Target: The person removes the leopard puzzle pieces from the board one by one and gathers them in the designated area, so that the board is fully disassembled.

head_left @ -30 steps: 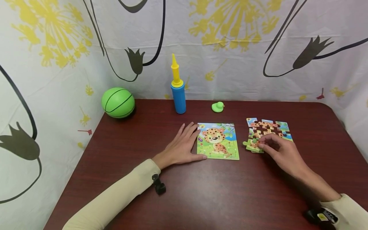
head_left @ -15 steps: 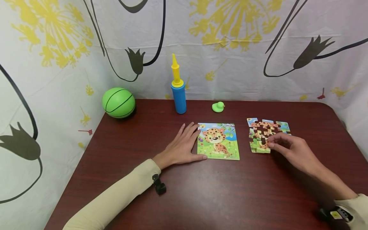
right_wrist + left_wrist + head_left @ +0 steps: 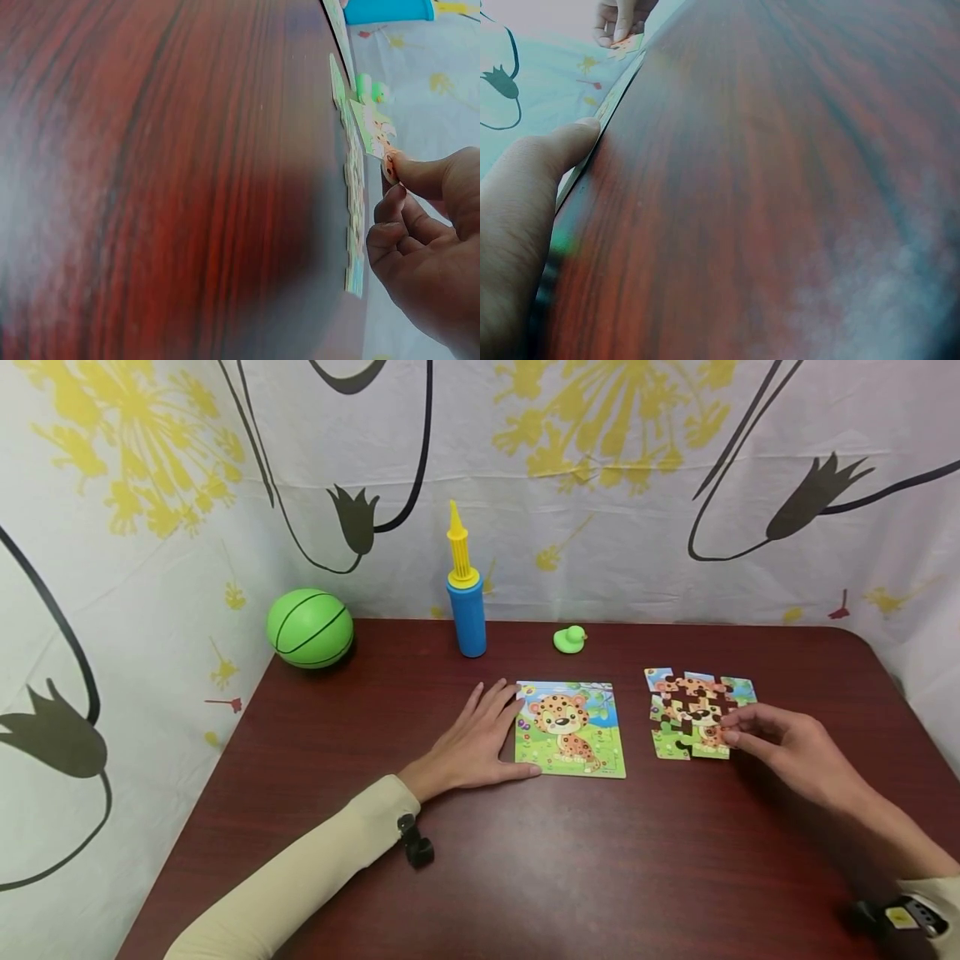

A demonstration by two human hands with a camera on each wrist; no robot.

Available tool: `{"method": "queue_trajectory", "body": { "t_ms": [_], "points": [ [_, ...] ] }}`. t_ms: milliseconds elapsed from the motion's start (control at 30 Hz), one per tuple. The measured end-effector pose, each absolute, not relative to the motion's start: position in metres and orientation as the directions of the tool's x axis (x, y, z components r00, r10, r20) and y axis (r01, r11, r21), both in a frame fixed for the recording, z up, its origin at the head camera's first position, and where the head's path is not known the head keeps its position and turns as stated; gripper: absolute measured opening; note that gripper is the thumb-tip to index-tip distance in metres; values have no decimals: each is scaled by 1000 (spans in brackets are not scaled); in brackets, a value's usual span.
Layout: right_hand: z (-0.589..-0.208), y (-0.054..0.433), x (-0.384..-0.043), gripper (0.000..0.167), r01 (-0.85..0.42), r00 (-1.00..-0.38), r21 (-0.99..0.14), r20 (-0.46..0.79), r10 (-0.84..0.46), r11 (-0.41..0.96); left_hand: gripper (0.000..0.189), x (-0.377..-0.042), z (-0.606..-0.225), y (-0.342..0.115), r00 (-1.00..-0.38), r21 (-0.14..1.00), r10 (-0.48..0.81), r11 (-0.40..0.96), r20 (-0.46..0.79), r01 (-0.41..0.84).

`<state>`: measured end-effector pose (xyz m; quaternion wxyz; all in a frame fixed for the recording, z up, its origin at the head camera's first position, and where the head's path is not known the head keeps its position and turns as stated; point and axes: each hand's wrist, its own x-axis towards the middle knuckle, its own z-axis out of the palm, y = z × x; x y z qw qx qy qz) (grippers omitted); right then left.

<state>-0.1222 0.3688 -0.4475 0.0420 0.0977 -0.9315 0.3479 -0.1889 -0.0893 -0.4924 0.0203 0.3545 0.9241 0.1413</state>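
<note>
My left hand (image 3: 468, 747) lies spread on the table, its fingertips and thumb at the left edge of a square leopard picture board (image 3: 573, 752). In the left wrist view, the thumb (image 3: 570, 146) touches that board's near edge. To the right, my right hand (image 3: 802, 752) pinches a jigsaw piece (image 3: 711, 742) with spotted leopard print between thumb and fingers. Seen from the right wrist, the pinched piece (image 3: 371, 131) is tilted and raised above a loosely spaced group of jigsaw pieces (image 3: 352, 199). The head view shows the group's lower-left piece (image 3: 669, 745); the hand hides some others.
A small green rubber duck (image 3: 570, 640) sits behind the board. Farther left stand a blue and yellow hand pump (image 3: 468, 614) and a green ball (image 3: 310, 628). A patterned curtain (image 3: 637, 552) hangs along the back edge of the dark red table (image 3: 570, 868).
My right hand has moved right with the pinched jigsaw piece, from the lower left of the group towards its lower right. My left hand has stayed in place.
</note>
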Motion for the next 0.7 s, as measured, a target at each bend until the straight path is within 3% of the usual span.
{"method": "queue_trajectory", "body": {
  "t_ms": [467,700],
  "points": [
    [-450,384,-121,8,-196,-981,-629,120,-155,752,114,-188,-492,-89,-747,272,662,709,61,651],
    [-453,380,-122,4,-206,-978,-570,142,-151,796,113,-188,-491,-89,-747,270,662,710,60,651]
  ]
}}
